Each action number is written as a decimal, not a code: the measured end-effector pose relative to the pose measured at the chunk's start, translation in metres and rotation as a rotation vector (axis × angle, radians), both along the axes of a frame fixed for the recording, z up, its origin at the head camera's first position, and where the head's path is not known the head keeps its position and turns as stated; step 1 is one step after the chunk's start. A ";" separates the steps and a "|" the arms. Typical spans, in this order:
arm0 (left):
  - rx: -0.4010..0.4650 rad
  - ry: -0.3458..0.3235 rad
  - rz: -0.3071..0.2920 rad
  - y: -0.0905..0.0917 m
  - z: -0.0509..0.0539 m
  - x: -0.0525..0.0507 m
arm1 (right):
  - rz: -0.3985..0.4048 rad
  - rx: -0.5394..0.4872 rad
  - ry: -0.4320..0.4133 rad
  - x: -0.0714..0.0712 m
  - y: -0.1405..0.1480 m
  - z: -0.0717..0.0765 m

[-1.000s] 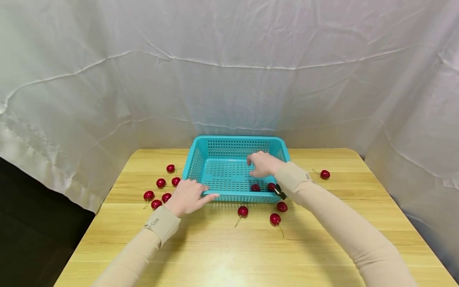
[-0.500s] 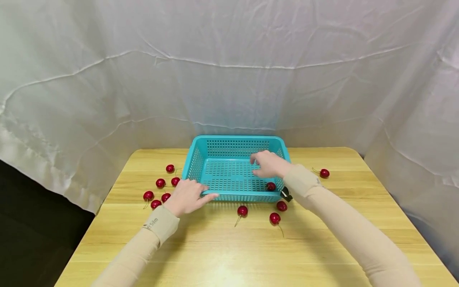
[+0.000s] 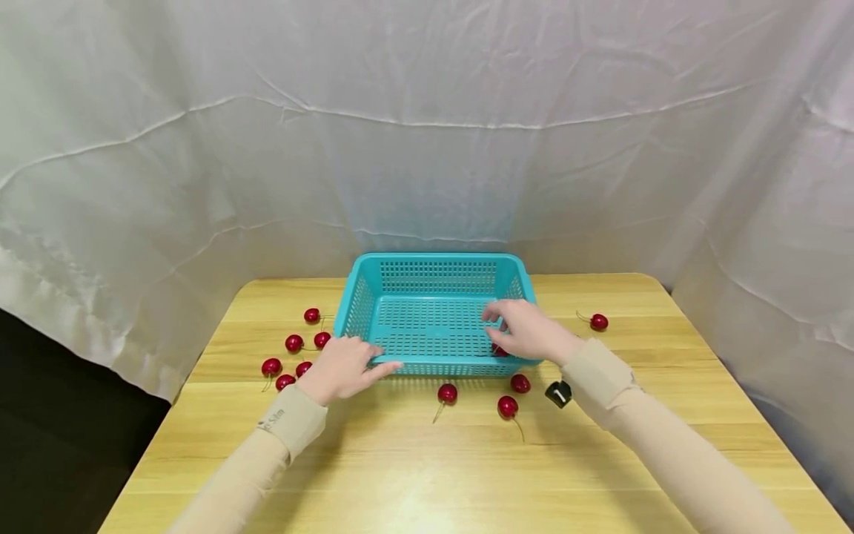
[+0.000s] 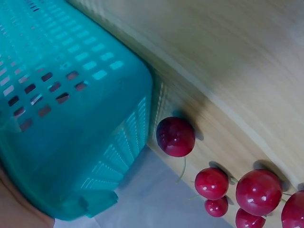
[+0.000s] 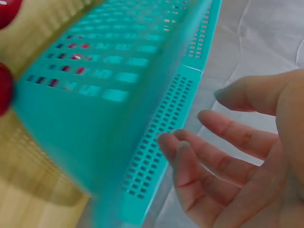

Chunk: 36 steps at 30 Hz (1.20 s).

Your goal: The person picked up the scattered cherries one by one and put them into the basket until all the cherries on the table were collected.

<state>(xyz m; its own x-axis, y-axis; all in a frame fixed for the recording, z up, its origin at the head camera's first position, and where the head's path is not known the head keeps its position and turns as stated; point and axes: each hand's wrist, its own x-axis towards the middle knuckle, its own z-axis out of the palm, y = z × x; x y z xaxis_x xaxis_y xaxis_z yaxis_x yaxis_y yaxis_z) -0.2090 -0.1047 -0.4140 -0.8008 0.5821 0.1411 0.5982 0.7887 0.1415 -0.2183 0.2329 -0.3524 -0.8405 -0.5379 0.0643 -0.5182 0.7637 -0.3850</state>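
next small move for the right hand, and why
Probably move the right hand toward the round glossy red cherry outside the front right corner of the rectangular turquoise plastic basket: that hand looks empty in the right wrist view, and that cherry lies close by.

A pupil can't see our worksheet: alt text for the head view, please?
A person's left hand holds the near left corner of a turquoise basket, right hand over its right side; red cherries lie beside and in front on a wooden table.
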 end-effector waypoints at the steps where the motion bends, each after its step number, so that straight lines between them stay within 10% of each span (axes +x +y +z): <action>1: 0.022 -0.010 -0.005 -0.001 0.001 0.001 | 0.000 -0.019 0.009 0.003 0.003 -0.003; 17: 0.352 0.147 0.110 -0.046 0.023 0.016 | 0.086 -0.274 0.358 0.038 0.023 -0.046; 27: 0.285 0.137 0.315 -0.090 0.016 0.021 | 0.088 -0.191 0.332 0.042 0.024 -0.069; 36: 0.152 -0.037 0.368 -0.109 0.006 0.033 | 0.069 -0.125 0.326 0.041 0.023 -0.069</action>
